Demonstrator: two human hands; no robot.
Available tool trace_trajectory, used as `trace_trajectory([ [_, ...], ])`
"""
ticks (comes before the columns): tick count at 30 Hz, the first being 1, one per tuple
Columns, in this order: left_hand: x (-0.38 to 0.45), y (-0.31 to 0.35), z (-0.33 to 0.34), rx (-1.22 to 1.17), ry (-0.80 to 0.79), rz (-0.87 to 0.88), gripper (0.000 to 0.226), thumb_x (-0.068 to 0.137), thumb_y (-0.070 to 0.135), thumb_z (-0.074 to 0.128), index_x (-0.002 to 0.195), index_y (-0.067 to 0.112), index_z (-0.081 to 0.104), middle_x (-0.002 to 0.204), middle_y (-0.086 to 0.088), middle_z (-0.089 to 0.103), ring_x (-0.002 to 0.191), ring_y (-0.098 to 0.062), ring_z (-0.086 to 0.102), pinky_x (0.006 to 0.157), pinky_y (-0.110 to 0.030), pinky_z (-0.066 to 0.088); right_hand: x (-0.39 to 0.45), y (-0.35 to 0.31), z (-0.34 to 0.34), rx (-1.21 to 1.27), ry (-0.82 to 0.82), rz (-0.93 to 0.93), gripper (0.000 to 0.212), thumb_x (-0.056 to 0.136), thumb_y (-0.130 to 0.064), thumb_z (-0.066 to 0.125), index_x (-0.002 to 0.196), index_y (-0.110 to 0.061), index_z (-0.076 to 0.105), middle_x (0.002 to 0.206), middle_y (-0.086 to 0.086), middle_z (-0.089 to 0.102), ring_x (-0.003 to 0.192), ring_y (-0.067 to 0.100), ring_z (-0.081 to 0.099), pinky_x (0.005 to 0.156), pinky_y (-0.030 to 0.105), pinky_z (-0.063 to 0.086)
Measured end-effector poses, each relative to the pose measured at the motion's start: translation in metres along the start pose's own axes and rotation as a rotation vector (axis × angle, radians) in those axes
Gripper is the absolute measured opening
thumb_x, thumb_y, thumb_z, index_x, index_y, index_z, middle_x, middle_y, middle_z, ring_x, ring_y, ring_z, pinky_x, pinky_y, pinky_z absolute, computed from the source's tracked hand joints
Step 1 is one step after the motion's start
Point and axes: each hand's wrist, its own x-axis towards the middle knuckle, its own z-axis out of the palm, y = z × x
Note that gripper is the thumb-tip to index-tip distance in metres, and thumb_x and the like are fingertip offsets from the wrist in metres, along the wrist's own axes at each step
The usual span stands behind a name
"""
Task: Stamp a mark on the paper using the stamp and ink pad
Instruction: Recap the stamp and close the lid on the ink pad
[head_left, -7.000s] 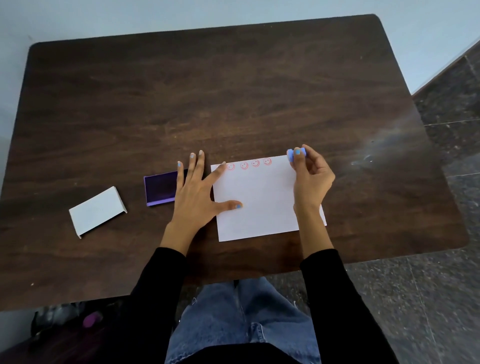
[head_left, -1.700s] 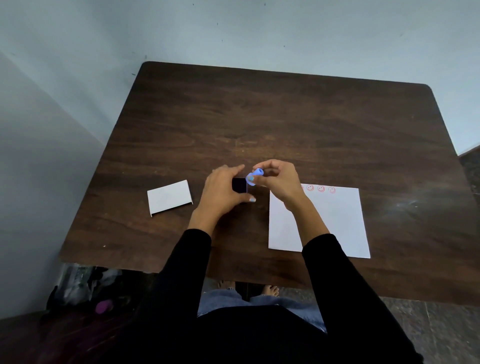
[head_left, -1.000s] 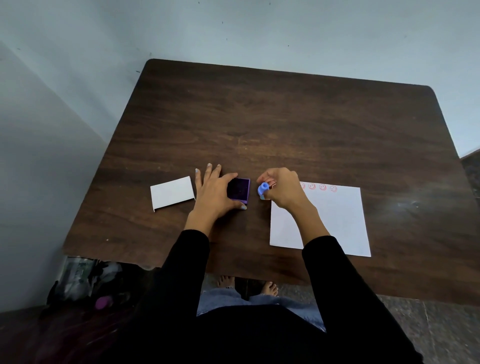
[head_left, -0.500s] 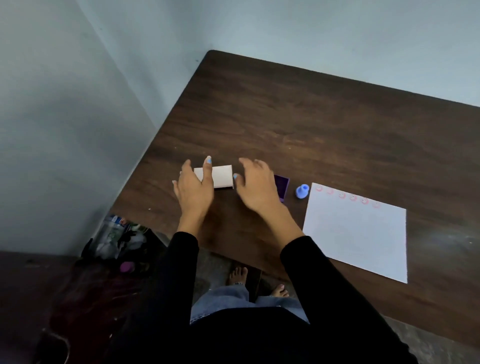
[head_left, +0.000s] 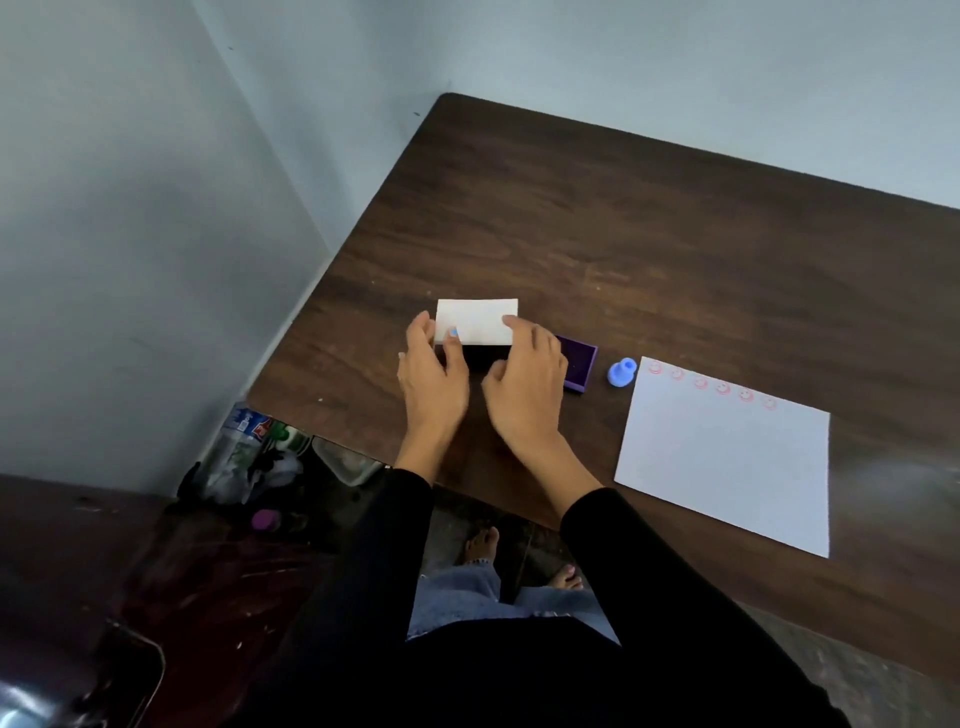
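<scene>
At frame centre, both hands sit on the white lid (head_left: 475, 320) of the ink pad, lid tipped up off the dark wood table (head_left: 649, 249). Left hand (head_left: 434, 379) grips the lid's left edge, thumb on the lower face, fingers wrapped round the side. Right hand (head_left: 524, 384) pinches the lid's right edge, fingertip on its upper right part, other fingers curled. Lid is held between the two hands; dark shadow under it, can't tell if its bottom edge touches the table.

Just right of the right hand: purple ink pad (head_left: 577, 364), open, partly hidden by the knuckles. Right of that, apart from it, small blue stamp (head_left: 621, 373) standing on the table, nobody holding it, just beside the paper's upper left corner. White paper (head_left: 727, 457) lies flat at right of frame, row of six red round marks (head_left: 711, 385) along its top edge.

Black sleeves, blue jeans and bare feet at bottom centre. Clutter on the floor (head_left: 260, 457) at lower left. Pale wall upper left.
</scene>
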Motion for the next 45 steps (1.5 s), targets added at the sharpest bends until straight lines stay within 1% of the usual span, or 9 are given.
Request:
trace_trajectory([
  [2, -0.004, 0.004, 0.01, -0.027, -0.062, 0.057, 0.045, 0.095, 0.016, 0.047, 0.138, 0.007, 0.036, 0.136, -0.012, 0.053, 0.127, -0.023, 0.048, 0.11, -0.035, 0.035, -0.003, 0.008, -0.007, 0.045, 0.13, 0.066, 0.047, 0.08, -0.002, 0.057, 0.125, -0.012, 0.046, 0.128, 0.009, 0.052, 0.122, 0.022, 0.043, 0.102, 0.037, 0.043],
  [6, -0.016, 0.006, 0.034, -0.045, -0.114, 0.141, 0.045, 0.092, 0.004, 0.046, 0.137, 0.007, 0.039, 0.135, -0.01, 0.055, 0.127, -0.018, 0.05, 0.098, -0.013, 0.035, -0.014, 0.027, -0.015, 0.109, 0.248, 0.141, 0.051, 0.077, 0.004, 0.053, 0.124, -0.012, 0.043, 0.128, 0.011, 0.047, 0.12, 0.022, 0.041, 0.097, 0.037, 0.046],
  [10, -0.029, 0.003, 0.055, -0.038, -0.155, 0.186, 0.046, 0.091, -0.002, 0.041, 0.136, 0.008, 0.04, 0.135, -0.01, 0.054, 0.126, -0.02, 0.049, 0.104, -0.026, 0.038, -0.027, 0.044, -0.014, 0.169, 0.287, 0.203, 0.051, 0.08, 0.004, 0.049, 0.128, -0.009, 0.039, 0.134, 0.014, 0.042, 0.124, 0.024, 0.039, 0.104, 0.039, 0.041],
  [14, -0.034, -0.008, 0.063, 0.066, -0.167, 0.241, 0.048, 0.089, -0.004, 0.042, 0.135, 0.009, 0.042, 0.132, -0.009, 0.053, 0.122, -0.021, 0.047, 0.098, -0.021, 0.034, -0.033, 0.05, -0.012, 0.215, 0.269, 0.225, 0.055, 0.079, 0.006, 0.049, 0.131, -0.008, 0.037, 0.136, 0.015, 0.04, 0.126, 0.022, 0.038, 0.106, 0.036, 0.039],
  [20, -0.033, -0.014, 0.063, 0.085, -0.19, 0.316, 0.057, 0.082, -0.011, 0.04, 0.137, 0.006, 0.038, 0.133, -0.013, 0.049, 0.124, -0.022, 0.042, 0.103, -0.029, 0.037, -0.035, 0.055, -0.008, 0.216, 0.245, 0.259, 0.058, 0.079, 0.005, 0.051, 0.133, -0.007, 0.035, 0.137, 0.016, 0.04, 0.125, 0.024, 0.039, 0.107, 0.038, 0.039],
  [26, -0.031, -0.022, 0.065, 0.113, -0.192, 0.375, 0.055, 0.081, -0.014, 0.04, 0.134, 0.0, 0.042, 0.136, -0.018, 0.049, 0.125, -0.029, 0.043, 0.104, -0.039, 0.042, -0.034, 0.058, -0.005, 0.182, 0.204, 0.257, 0.056, 0.083, 0.001, 0.05, 0.136, -0.007, 0.033, 0.143, 0.013, 0.037, 0.13, 0.022, 0.036, 0.111, 0.036, 0.035],
  [39, -0.032, -0.025, 0.07, 0.201, -0.148, 0.395, 0.042, 0.087, -0.006, 0.044, 0.129, -0.004, 0.047, 0.134, -0.019, 0.052, 0.123, -0.031, 0.045, 0.105, -0.042, 0.04, -0.035, 0.067, 0.0, 0.121, 0.168, 0.212, 0.051, 0.089, -0.002, 0.048, 0.138, -0.002, 0.033, 0.147, 0.013, 0.033, 0.135, 0.023, 0.031, 0.113, 0.035, 0.031],
  [42, -0.032, -0.026, 0.07, 0.236, -0.117, 0.397, 0.045, 0.085, -0.004, 0.044, 0.13, -0.002, 0.046, 0.133, -0.017, 0.053, 0.126, -0.032, 0.043, 0.107, -0.043, 0.035, -0.036, 0.064, -0.001, 0.167, 0.237, 0.204, 0.055, 0.085, 0.002, 0.049, 0.137, -0.003, 0.032, 0.145, 0.016, 0.034, 0.135, 0.024, 0.033, 0.112, 0.034, 0.03],
  [45, -0.032, -0.027, 0.072, 0.258, -0.1, 0.367, 0.051, 0.084, -0.003, 0.043, 0.135, 0.001, 0.042, 0.139, -0.014, 0.048, 0.135, -0.03, 0.035, 0.109, -0.043, 0.025, -0.036, 0.062, -0.006, 0.126, 0.391, 0.117, 0.055, 0.08, 0.005, 0.052, 0.132, -0.002, 0.038, 0.139, 0.019, 0.043, 0.13, 0.027, 0.039, 0.107, 0.033, 0.031],
])
